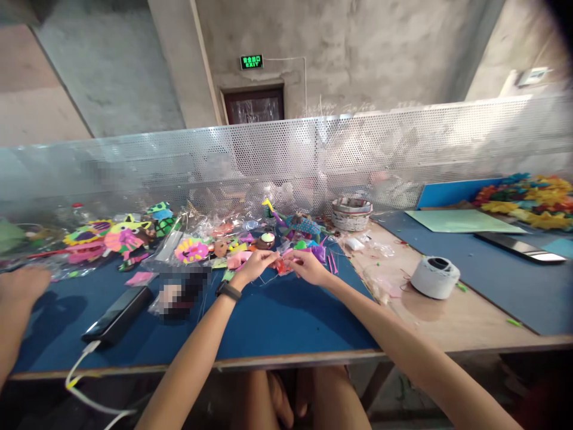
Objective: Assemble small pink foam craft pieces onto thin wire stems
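Bare knees below the surface (286, 325) edge. Left hand (256, 264) and right hand (308, 267), fingers pinched narrow, jointly hold a small red craft piece (283, 266) over blue matting. Step judged: fine assembly; next move needs steady fingertip control. Foam toys (125, 236), tape roll (435, 276) nearby.
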### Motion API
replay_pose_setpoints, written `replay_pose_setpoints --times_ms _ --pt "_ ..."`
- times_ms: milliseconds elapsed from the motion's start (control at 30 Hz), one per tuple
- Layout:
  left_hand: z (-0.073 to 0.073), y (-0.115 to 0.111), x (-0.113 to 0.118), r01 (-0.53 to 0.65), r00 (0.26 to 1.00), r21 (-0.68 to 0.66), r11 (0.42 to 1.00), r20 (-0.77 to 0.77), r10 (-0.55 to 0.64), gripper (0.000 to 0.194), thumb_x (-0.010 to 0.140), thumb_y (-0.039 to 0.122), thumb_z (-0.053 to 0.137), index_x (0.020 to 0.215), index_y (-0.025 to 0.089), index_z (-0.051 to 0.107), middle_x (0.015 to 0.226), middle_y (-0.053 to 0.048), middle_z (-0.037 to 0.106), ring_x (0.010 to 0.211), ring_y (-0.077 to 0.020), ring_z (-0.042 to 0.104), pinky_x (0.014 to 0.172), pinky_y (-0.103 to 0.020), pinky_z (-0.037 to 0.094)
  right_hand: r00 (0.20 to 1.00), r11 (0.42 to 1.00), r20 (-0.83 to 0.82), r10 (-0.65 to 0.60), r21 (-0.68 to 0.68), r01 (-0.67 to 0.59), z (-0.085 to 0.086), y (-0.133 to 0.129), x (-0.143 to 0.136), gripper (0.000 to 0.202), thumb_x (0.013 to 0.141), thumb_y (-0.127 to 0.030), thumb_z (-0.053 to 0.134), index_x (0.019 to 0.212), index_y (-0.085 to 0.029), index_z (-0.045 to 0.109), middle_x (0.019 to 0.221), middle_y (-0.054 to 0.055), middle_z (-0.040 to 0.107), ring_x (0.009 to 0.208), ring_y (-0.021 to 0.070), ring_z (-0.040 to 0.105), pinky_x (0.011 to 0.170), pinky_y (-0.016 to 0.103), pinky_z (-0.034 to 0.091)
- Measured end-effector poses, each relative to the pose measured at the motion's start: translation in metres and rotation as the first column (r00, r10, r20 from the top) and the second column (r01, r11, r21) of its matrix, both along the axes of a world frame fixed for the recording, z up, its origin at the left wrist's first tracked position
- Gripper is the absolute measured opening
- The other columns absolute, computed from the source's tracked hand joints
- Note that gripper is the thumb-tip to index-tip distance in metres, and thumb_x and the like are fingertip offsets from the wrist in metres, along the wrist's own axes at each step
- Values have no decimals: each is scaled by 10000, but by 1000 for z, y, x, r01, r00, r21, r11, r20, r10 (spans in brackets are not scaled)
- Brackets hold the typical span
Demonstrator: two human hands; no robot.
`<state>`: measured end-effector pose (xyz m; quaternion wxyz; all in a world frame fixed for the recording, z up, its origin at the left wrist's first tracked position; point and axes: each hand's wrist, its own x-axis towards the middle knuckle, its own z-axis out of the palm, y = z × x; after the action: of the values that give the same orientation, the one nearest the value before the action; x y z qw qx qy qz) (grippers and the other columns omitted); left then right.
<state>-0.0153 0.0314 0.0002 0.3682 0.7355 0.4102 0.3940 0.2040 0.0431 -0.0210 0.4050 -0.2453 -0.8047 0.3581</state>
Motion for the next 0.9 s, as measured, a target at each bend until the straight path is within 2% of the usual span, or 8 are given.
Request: replay_pose_setpoints --times_ms 100,167,267,400,533,633,733,900 --pt "-3 4 0 -24 1000 -48 999 7 24 468 879 572 564 758 136 683 701 -37 657 676 -160 589 665 -267 459 999 999 40 -25 35 23 2 1 1 337 957 -479 530 1004 -177 670 882 44 692 505 90 555 509 225 467" --pt "-7 5 3 -84 996 66 994 -37 87 452 883 555 567 734 142 673 709 -39 662 684 -165 599 665 -267 462 997 999 67 -32 34 30 0 3 2 323 949 -467 543 973 -171 669 836 39 691 501 96 569 489 218 457" --pt "-11 5 8 -178 980 252 951 -46 195 365 882 502 595 800 154 671 803 -50 696 758 -177 637 710 -270 482 995 999 94 -33 -32 36 -5 8 2 319 951 -457 531 920 -163 653 774 34 694 475 100 583 456 212 452" --pt "-10 2 8 -213 962 367 905 -81 259 279 879 443 623 820 171 633 786 -37 693 743 -165 643 708 -268 484 994 982 94 -63 -173 79 -14 14 -1 284 933 -438 558 933 -167 643 686 16 677 459 110 599 420 205 465" --pt "-6 -2 7 -274 910 470 839 -155 384 236 877 405 644 790 186 626 759 -12 689 690 -146 623 670 -263 458 996 950 61 -67 -303 82 -18 19 -4 292 903 -447 601 948 -160 638 660 11 674 441 105 590 398 197 473" --pt "-5 -4 8 -254 883 539 803 -211 420 186 878 361 656 802 192 653 781 -15 697 709 -153 625 691 -274 463 997 932 25 -76 -355 80 -18 21 -3 345 879 -485 631 942 -146 640 596 -3 641 441 101 591 413 183 485" --pt "-4 -4 10 -184 870 620 763 -259 420 118 884 296 657 832 198 694 863 -38 715 833 -185 642 790 -306 480 998 929 -9 -59 -367 51 -18 23 -2 387 882 -520 621 970 -144 649 566 -12 619 459 104 603 437 183 506" --pt "-3 -5 11 -166 865 680 714 -248 437 117 912 262 631 884 205 729 935 -53 713 911 -198 641 853 -328 488 999 925 -27 -29 -380 16 -18 22 -2 403 902 -534 598 1022 -152 645 692 24 680 533 112 648 440 177 524"
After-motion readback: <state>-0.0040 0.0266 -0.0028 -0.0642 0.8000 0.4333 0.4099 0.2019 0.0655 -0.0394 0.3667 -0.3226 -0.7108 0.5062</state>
